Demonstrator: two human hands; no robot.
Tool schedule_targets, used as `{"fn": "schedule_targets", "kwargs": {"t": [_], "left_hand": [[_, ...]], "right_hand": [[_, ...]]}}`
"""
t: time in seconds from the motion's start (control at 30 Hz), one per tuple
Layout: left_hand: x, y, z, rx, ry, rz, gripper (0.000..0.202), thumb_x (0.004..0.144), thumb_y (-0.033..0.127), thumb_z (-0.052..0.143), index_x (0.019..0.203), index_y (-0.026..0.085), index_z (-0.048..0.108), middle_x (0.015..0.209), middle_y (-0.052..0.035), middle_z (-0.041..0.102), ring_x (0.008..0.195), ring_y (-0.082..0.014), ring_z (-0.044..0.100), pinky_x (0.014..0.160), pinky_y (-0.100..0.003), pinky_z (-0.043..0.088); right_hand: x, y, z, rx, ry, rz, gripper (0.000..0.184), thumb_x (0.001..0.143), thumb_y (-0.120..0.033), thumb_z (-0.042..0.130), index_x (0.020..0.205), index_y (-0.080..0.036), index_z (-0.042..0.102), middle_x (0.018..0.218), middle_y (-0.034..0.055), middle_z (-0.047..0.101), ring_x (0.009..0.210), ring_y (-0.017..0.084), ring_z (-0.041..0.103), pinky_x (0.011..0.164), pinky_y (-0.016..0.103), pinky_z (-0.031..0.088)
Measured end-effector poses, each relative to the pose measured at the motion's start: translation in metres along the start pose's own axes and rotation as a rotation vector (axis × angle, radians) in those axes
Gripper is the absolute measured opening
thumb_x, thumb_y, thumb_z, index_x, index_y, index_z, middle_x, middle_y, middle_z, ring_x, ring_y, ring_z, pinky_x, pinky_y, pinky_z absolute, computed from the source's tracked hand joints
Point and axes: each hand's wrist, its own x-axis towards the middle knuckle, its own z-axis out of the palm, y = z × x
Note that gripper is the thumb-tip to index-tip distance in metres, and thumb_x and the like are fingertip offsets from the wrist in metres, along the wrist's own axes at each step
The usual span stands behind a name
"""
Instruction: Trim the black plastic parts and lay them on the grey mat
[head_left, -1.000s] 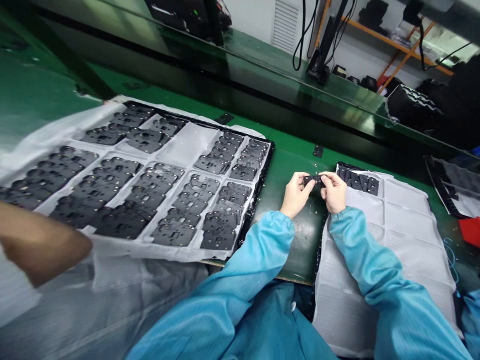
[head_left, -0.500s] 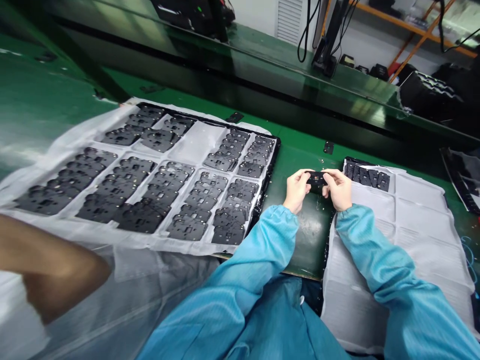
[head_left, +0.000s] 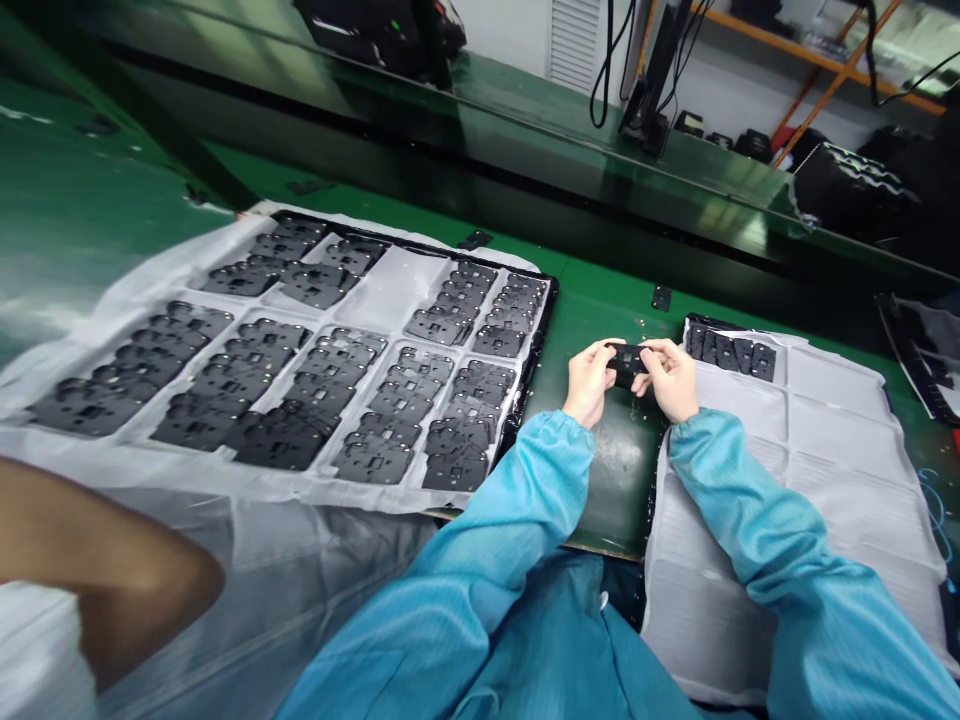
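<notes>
Between both hands, over the green table, I hold a small flat black plate (head_left: 627, 362) with cut-out holes. My left hand (head_left: 589, 382) pinches its left end with thumb and fingers. At the opposite end, my right hand (head_left: 670, 378) grips it the same way. To the left lies a divided tray (head_left: 553, 300) lined with white sheet, its compartments filled with several overlapping black plates (head_left: 382, 440). On the right is a second tray (head_left: 840, 440) under a white liner, where a row of similar plates (head_left: 731, 352) sits in the far left compartment.
Loose black plates lie beyond the trays, one behind the gap (head_left: 661, 297) and another behind the left tray (head_left: 475, 240). Another person's bare arm (head_left: 150, 570) reaches in from the lower left. A dark rail and green ledge (head_left: 525, 110) run across the back.
Both hands stay on the black plate, which has tilted slightly and shifted a little left. The other person's arm at lower left has moved slightly down.
</notes>
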Motion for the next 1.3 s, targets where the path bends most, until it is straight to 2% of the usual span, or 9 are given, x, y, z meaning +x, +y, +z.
{"fn": "schedule_targets", "kwargs": {"t": [0.27, 0.4, 0.5, 0.6, 0.77, 0.97, 1.07, 1.17, 1.3], "left_hand": [[-0.001, 0.003, 0.002, -0.004, -0.054, -0.017, 0.03, 0.069, 0.02, 0.059, 0.096, 0.011, 0.067, 0.058, 0.0038, 0.046, 0.038, -0.0016, 0.029, 0.038, -0.019, 0.016], [-0.002, 0.006, 0.001, 0.041, -0.048, 0.027, 0.04, 0.066, 0.016, 0.06, 0.106, 0.014, 0.064, 0.071, 0.0014, 0.056, 0.04, -0.0014, 0.035, 0.037, -0.018, 0.019], [0.001, 0.007, -0.001, 0.108, 0.067, 0.107, 0.024, 0.074, 0.027, 0.063, 0.093, 0.013, 0.065, 0.062, 0.0024, 0.054, 0.037, -0.0021, 0.034, 0.036, -0.019, 0.019], [0.002, 0.008, -0.002, 0.196, 0.099, 0.151, 0.03, 0.081, 0.041, 0.06, 0.083, 0.012, 0.066, 0.05, 0.0039, 0.046, 0.036, -0.0035, 0.034, 0.035, -0.019, 0.019], [0.0, 0.008, -0.001, 0.211, -0.043, 0.127, 0.033, 0.076, 0.032, 0.067, 0.104, 0.014, 0.068, 0.077, -0.0024, 0.063, 0.038, -0.0022, 0.041, 0.035, -0.019, 0.027], [-0.001, 0.006, 0.001, 0.211, -0.018, 0.156, 0.035, 0.078, 0.043, 0.068, 0.093, 0.012, 0.069, 0.073, -0.0029, 0.062, 0.037, -0.0023, 0.041, 0.033, -0.018, 0.025], [-0.001, 0.008, 0.001, 0.199, -0.011, 0.169, 0.038, 0.08, 0.047, 0.064, 0.096, 0.012, 0.069, 0.084, -0.006, 0.065, 0.037, -0.0014, 0.041, 0.033, -0.018, 0.025], [-0.001, 0.011, 0.0, 0.161, -0.016, 0.158, 0.034, 0.081, 0.04, 0.063, 0.102, 0.014, 0.069, 0.092, -0.007, 0.065, 0.036, -0.0008, 0.041, 0.033, -0.018, 0.025], [-0.001, 0.011, -0.001, 0.145, -0.042, 0.117, 0.026, 0.077, 0.025, 0.062, 0.1, 0.014, 0.069, 0.072, -0.0018, 0.062, 0.035, -0.0021, 0.041, 0.034, -0.018, 0.025]], "right_hand": [[0.002, 0.003, -0.001, 0.012, 0.056, -0.006, 0.033, 0.082, -0.047, 0.063, 0.096, -0.017, 0.057, 0.058, -0.0044, 0.059, 0.039, 0.012, 0.059, 0.035, 0.02, 0.047], [0.003, 0.007, -0.002, 0.006, 0.098, -0.02, 0.03, 0.083, -0.044, 0.062, 0.096, -0.018, 0.057, 0.058, -0.0042, 0.059, 0.039, 0.011, 0.058, 0.034, 0.019, 0.046], [0.003, 0.008, -0.002, 0.005, 0.12, -0.025, 0.028, 0.082, -0.043, 0.062, 0.095, -0.018, 0.058, 0.057, -0.0047, 0.058, 0.039, 0.011, 0.058, 0.033, 0.019, 0.044], [0.003, 0.007, -0.002, 0.004, 0.136, -0.027, 0.026, 0.082, -0.041, 0.063, 0.095, -0.019, 0.058, 0.055, -0.0049, 0.057, 0.039, 0.012, 0.058, 0.032, 0.019, 0.043], [0.003, 0.006, -0.002, -0.009, 0.105, -0.01, 0.028, 0.081, -0.043, 0.062, 0.094, -0.019, 0.058, 0.055, -0.0045, 0.058, 0.039, 0.013, 0.058, 0.034, 0.021, 0.044], [0.004, 0.006, -0.002, 0.006, 0.088, -0.004, 0.029, 0.081, -0.044, 0.063, 0.094, -0.019, 0.058, 0.053, -0.0055, 0.058, 0.037, 0.013, 0.058, 0.032, 0.02, 0.044], [0.004, 0.006, -0.002, 0.003, 0.082, 0.003, 0.03, 0.081, -0.045, 0.063, 0.094, -0.018, 0.057, 0.052, -0.0057, 0.058, 0.037, 0.013, 0.058, 0.032, 0.02, 0.044], [0.004, 0.006, -0.002, 0.003, 0.079, 0.009, 0.03, 0.081, -0.044, 0.063, 0.093, -0.018, 0.058, 0.051, -0.0057, 0.058, 0.037, 0.013, 0.057, 0.032, 0.02, 0.044], [0.003, 0.004, -0.002, 0.014, 0.082, 0.013, 0.03, 0.08, -0.044, 0.064, 0.092, -0.018, 0.058, 0.05, -0.0053, 0.058, 0.037, 0.013, 0.057, 0.032, 0.02, 0.044]]}}
